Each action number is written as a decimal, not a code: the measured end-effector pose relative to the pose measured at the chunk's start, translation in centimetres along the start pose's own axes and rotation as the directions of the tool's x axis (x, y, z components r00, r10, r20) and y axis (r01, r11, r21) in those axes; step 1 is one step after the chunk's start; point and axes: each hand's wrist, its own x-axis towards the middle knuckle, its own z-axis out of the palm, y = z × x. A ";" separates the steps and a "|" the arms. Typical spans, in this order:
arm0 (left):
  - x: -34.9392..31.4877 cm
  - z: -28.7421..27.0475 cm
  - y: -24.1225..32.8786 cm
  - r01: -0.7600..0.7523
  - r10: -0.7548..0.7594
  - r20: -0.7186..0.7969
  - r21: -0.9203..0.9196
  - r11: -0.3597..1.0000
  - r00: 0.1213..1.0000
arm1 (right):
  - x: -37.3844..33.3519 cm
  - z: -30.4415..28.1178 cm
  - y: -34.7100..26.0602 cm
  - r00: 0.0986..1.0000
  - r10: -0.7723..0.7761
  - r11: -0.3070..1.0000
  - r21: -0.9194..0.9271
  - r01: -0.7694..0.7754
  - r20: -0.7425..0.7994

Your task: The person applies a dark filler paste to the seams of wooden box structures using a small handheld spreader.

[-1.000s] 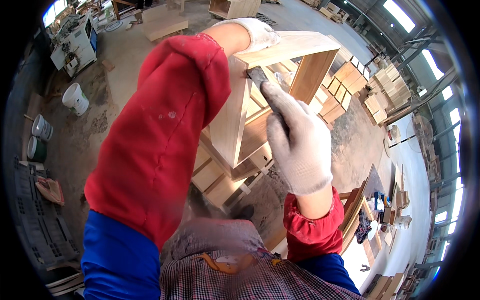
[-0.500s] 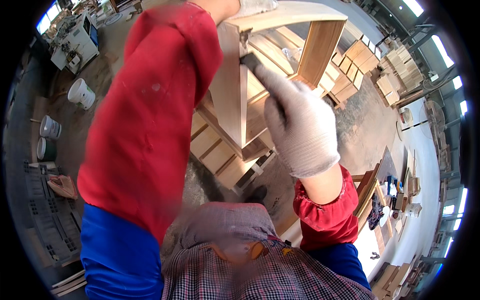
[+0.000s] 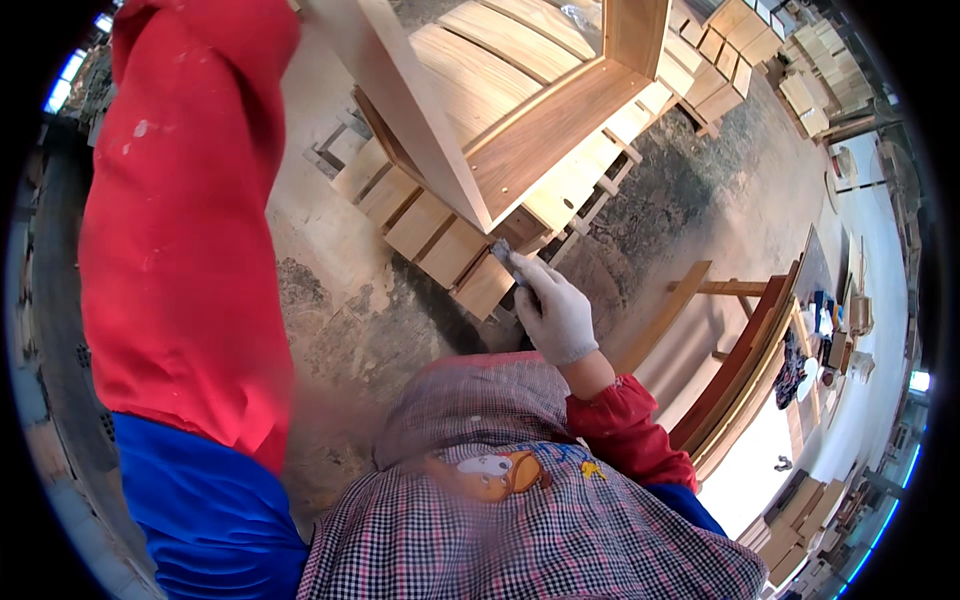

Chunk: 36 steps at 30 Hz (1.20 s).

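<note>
Stained floor (image 3: 690, 215) surrounds the upper-centre wooden box (image 3: 555, 135), likely stiff, fairly light, best held by its edges; right hand (image 3: 560, 318) pinches a grey tool (image 3: 503, 252) by its lower corner; left hand unseen, grip unknown.

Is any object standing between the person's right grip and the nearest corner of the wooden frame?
Only the small grey tool held in the right grip, its tip beside that corner of the wooden frame. Nothing else visible intervenes.
</note>
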 end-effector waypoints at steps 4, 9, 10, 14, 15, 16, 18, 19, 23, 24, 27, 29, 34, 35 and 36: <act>0.9 -0.2 -0.4 0.017 -0.016 -0.037 0.026 1.000 0.999 | 1.3 0.5 0.2 0.999 0.028 0.999 0.032 -0.028 -0.021; 0.8 -0.6 -1.4 -0.172 0.169 0.032 0.158 0.972 0.985 | 1.8 0.5 -0.1 0.998 0.002 0.999 0.050 0.001 -0.060; 0.8 -0.6 -1.1 -0.148 0.145 0.029 0.193 0.970 0.989 | 1.8 0.7 -0.1 0.998 -0.003 0.999 0.048 0.006 -0.061; 1.0 -0.4 -0.5 -0.078 0.077 0.016 0.246 0.966 0.997 | 1.8 1.2 0.5 0.998 -0.010 0.999 0.051 0.013 -0.064; 1.4 -0.4 -0.7 -0.086 0.081 0.031 0.215 0.973 0.996 | 1.8 1.2 0.6 0.998 -0.007 0.999 0.052 0.010 -0.065; 1.3 -0.6 -1.0 -0.087 0.080 0.040 0.187 0.978 0.996 | 1.8 1.2 0.7 0.998 0.002 0.998 0.063 0.002 -0.062; 1.6 -0.9 -1.2 -0.089 0.082 0.050 0.145 0.985 0.995 | 1.7 1.1 0.8 0.998 0.022 0.996 0.082 -0.017 -0.057; 1.2 -1.0 -1.1 -0.086 0.080 0.048 0.133 0.987 0.996 | 1.7 1.2 0.8 0.998 0.001 0.997 0.082 0.005 -0.068; -0.2 -0.5 -0.6 -0.180 0.172 0.077 0.126 0.976 0.982 | 1.9 1.8 1.3 0.994 -0.052 0.996 0.074 0.059 -0.100; -0.1 -0.4 -0.5 -0.178 0.169 0.081 0.114 0.977 0.982 | 1.9 1.9 1.4 0.993 -0.058 0.995 0.071 0.065 -0.104; 0.1 -0.7 -0.7 -0.146 0.140 0.070 0.093 0.985 0.988 | 1.8 0.8 0.7 0.999 -0.004 0.998 0.058 0.006 -0.036; 0.6 -0.9 -0.7 -0.101 0.097 0.049 0.097 0.990 0.994 | 2.1 0.5 0.7 0.995 -0.077 0.997 0.014 0.078 -0.062; 1.7 -0.2 -0.9 -0.085 0.081 0.063 0.075 0.994 0.995 | 2.2 -0.5 1.5 0.997 -0.073 0.985 -0.155 0.077 0.029; 1.2 -0.3 -0.7 -0.074 0.071 0.049 0.072 0.995 0.996 | 2.1 -0.7 1.2 0.996 -0.079 0.982 -0.167 0.084 0.036; 0.7 -0.5 -0.4 -0.038 0.037 0.023 0.072 0.997 0.999 | 2.0 -0.9 1.0 0.996 -0.084 0.980 -0.178 0.090 0.043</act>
